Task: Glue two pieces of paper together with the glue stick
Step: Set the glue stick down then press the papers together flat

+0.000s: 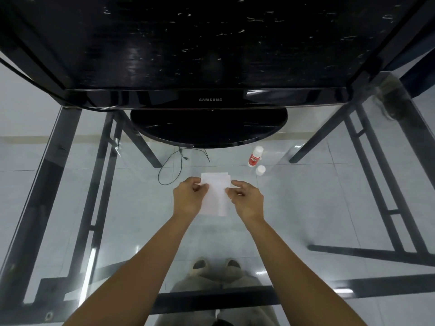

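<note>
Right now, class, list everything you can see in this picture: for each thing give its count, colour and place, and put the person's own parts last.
Samsung television: one, black, on its oval stand at the far side of the glass table.
Glass table: one, clear top on a dark frame, fills the view.
Glue stick: one, white with a red label, uncapped, right of the stand.
Cap: one, white, just near of the glue stick.
Papers: white, stacked with edges offset, count unclear, held at centre.
Cable: one, black, below the stand.
Slippers: two, grey, seen through the glass.
Left hand: pinches the papers' left edge.
Right hand: pinches their right edge.
</note>
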Available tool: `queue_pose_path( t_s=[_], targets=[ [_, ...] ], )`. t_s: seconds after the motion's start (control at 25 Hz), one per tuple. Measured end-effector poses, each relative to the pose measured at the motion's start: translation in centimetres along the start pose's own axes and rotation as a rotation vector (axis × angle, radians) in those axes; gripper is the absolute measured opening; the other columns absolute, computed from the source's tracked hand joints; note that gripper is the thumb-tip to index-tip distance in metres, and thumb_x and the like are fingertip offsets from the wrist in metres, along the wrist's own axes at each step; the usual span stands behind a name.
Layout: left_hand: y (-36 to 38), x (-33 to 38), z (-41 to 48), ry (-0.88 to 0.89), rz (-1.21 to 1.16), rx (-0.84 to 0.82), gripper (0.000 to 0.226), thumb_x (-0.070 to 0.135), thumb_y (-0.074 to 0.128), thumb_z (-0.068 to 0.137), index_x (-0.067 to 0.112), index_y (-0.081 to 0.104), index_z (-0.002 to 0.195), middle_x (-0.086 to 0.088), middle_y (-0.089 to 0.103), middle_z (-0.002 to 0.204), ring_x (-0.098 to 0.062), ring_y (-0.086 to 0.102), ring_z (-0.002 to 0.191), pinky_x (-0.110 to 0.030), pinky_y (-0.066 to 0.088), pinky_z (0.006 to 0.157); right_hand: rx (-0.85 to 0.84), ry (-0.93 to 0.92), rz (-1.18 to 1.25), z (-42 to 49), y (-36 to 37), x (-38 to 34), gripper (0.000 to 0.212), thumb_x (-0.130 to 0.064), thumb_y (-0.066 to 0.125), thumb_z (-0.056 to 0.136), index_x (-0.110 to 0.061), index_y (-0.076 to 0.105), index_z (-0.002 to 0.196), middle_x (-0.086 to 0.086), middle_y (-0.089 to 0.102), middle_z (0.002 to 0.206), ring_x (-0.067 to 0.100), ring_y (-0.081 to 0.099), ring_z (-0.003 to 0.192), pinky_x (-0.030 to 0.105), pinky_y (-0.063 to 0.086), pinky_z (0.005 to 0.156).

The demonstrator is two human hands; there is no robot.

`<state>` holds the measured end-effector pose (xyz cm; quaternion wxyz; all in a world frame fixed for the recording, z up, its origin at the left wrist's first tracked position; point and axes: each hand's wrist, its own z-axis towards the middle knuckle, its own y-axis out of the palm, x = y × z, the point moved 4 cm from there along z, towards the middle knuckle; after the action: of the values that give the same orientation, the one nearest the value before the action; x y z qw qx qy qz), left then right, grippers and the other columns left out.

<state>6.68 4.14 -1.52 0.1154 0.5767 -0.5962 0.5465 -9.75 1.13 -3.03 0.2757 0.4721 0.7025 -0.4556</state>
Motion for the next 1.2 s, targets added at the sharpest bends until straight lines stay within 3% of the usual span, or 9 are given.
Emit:
queue_pose_path(
  t_s=[0.28, 0.44, 0.52, 0.64, 0.8, 1.2],
  targets=[
    [0.9, -0.1, 0.4, 0.115, 0.112, 0.07, 0.029, 0.01, 0.058, 0.088, 0.006, 0.062, 0.116, -0.012, 0.07, 0.097, -0.014, 0.057, 0.076, -0.016, 0.041, 0.071, 0.081, -0.043, -0.053, 1.7, 0.5, -0.4, 0.018, -0.022, 0.069, 0.082, -0.015, 0.069, 0.098, -0.001, 0.069, 0.092, 0.007, 0.06, 0.074, 0.013, 0.044, 0.072],
    [0.8, -0.2, 0.9, 0.124, 0.118, 0.063, 0.033, 0.006, 0.055, 0.089, 0.006, 0.058, 0.122, -0.006, 0.065, 0.075, -0.013, 0.055, 0.067, -0.007, 0.038, 0.063, 0.086, -0.049, -0.099, 2.4, 0.7, -0.2, 0.018, -0.022, 0.068, 0.082, -0.015, 0.069, 0.099, -0.002, 0.07, 0.089, 0.007, 0.06, 0.072, 0.008, 0.039, 0.066],
    [0.8, -0.3, 0.9, 0.136, 0.118, 0.065, 0.032, 0.005, 0.055, 0.088, 0.005, 0.058, 0.12, -0.005, 0.062, 0.066, -0.015, 0.055, 0.063, -0.003, 0.036, 0.059, 0.09, -0.059, -0.131, 2.5, 0.9, -0.1, 0.019, -0.022, 0.068, 0.082, -0.014, 0.069, 0.099, 0.001, 0.071, 0.093, 0.004, 0.057, 0.07, 0.007, 0.038, 0.066],
    [0.9, -0.4, 1.1, 0.144, 0.137, 0.069, 0.029, 0.005, 0.056, 0.088, 0.005, 0.061, 0.117, -0.004, 0.063, 0.067, -0.014, 0.056, 0.062, -0.005, 0.038, 0.062, 0.092, -0.087, -0.19, 2.5, 1.1, -0.1, 0.021, -0.024, 0.067, 0.083, -0.013, 0.069, 0.102, 0.002, 0.072, 0.097, 0.003, 0.056, 0.071, 0.005, 0.037, 0.068],
    [0.9, -0.4, 1.1, 0.149, 0.137, 0.061, 0.028, 0.004, 0.055, 0.087, 0.004, 0.061, 0.114, -0.002, 0.061, 0.066, -0.013, 0.053, 0.06, 0.002, 0.036, 0.056, 0.091, -0.103, -0.228, 2.5, 1.2, 0.0, 0.024, -0.025, 0.066, 0.084, -0.013, 0.068, 0.104, 0.003, 0.072, 0.099, 0.001, 0.054, 0.073, 0.006, 0.037, 0.071],
    [0.9, -0.3, 1.2, 0.136, 0.161, 0.062, 0.027, 0.006, 0.056, 0.087, 0.004, 0.062, 0.113, -0.013, 0.07, 0.079, -0.013, 0.054, 0.062, -0.016, 0.043, 0.068, 0.106, -0.103, -0.249, 2.4, 1.3, -0.2, 0.025, -0.024, 0.065, 0.086, -0.012, 0.068, 0.106, 0.004, 0.071, 0.104, 0.008, 0.061, 0.082, 0.013, 0.04, 0.078]
  ],
)
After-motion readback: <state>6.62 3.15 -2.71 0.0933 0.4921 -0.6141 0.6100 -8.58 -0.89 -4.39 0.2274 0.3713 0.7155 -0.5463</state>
